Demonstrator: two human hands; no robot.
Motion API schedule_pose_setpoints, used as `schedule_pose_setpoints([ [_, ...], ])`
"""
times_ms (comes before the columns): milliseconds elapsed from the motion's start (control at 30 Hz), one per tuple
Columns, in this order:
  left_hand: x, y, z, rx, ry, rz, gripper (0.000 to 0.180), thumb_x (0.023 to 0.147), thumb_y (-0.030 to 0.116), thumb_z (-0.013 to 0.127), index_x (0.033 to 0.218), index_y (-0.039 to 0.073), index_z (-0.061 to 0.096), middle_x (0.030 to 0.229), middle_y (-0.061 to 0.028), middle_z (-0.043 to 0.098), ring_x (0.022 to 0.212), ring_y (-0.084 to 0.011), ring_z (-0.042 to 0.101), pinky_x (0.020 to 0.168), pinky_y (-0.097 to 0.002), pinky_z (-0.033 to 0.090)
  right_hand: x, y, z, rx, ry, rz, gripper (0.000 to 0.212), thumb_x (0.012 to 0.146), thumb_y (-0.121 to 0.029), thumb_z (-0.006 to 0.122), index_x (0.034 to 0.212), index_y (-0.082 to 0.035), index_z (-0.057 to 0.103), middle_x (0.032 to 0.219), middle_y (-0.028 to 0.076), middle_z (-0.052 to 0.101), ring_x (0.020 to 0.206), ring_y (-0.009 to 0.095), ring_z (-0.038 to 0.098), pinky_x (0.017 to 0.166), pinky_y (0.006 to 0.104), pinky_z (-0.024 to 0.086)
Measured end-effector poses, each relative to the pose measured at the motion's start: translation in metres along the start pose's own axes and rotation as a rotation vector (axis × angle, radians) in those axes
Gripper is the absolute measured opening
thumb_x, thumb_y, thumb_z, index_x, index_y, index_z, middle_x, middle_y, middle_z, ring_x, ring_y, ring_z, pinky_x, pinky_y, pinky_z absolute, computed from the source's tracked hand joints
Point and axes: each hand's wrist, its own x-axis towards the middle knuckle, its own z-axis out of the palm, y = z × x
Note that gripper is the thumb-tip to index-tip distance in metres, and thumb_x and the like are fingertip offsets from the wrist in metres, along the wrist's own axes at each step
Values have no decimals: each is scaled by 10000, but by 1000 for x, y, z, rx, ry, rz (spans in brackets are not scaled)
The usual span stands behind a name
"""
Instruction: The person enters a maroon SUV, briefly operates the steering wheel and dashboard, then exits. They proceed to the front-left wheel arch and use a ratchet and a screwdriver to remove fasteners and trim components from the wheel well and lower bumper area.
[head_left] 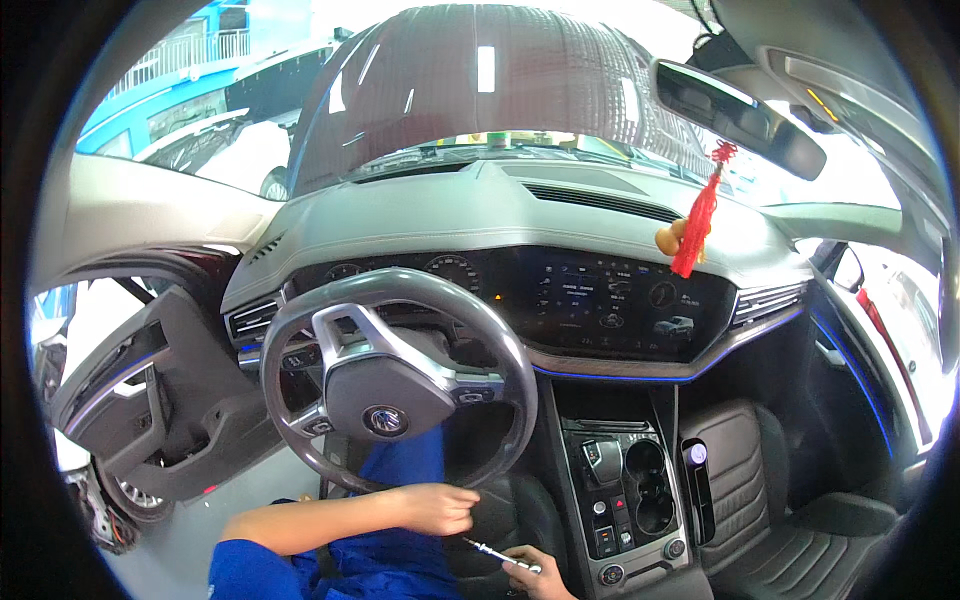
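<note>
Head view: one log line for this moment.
left hand: curled below wheel, grasp unclear | right hand: holds slim tool | hood: raised

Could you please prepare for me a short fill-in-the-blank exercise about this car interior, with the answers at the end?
1. Of the left hand and the right hand, the ____ one holds the screwdriver-like tool.
2. The tassel near the rear-view mirror is coloured ____.
3. The steering wheel is to the ____ of the touchscreen.
4. The sleeve at lower left is ____.

Missing words: right; red; left; blue.
</note>
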Motion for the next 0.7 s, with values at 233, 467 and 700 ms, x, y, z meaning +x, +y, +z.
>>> schedule_pose_setpoints([
  [233, -113, 120, -46, 398, 1015, -1270, 275, 845, 92, 682, 1090, -7, 606, 1048, -178, 640, 960, -316, 626, 828, -405, 493, 4, 11, -3, -86, 6, 72, 204, 960, -105, 657, 1140, -20, 614, 685, -23, 510, 535, 55, 437, 469, 239, 347],
  [467, -147, 5, -121, -522, 1451, -1600, 754, 1103, 547, 232, 959, -35, 689, 820, -146, 692, 805, -214, 667, 805, -379, 535, 18, 15, -16, -180, 73, 3, 198, 996, -140, 591, 1133, 1, 611, 660, 23, 555, 485, 65, 423, 437, 242, 305],
  [700, -88, -49, -257, -86, 709, -1704, 797, 1087, 582, 230, 780, -2, 675, 545, -82, 577, 507, -207, 597, 544, -375, 490, 7, -1, 2, -16, 97, 164, 175, 978, -154, 629, 1108, -36, 625, 596, -20, 461, 462, 74, 393, 428, 262, 335],
])
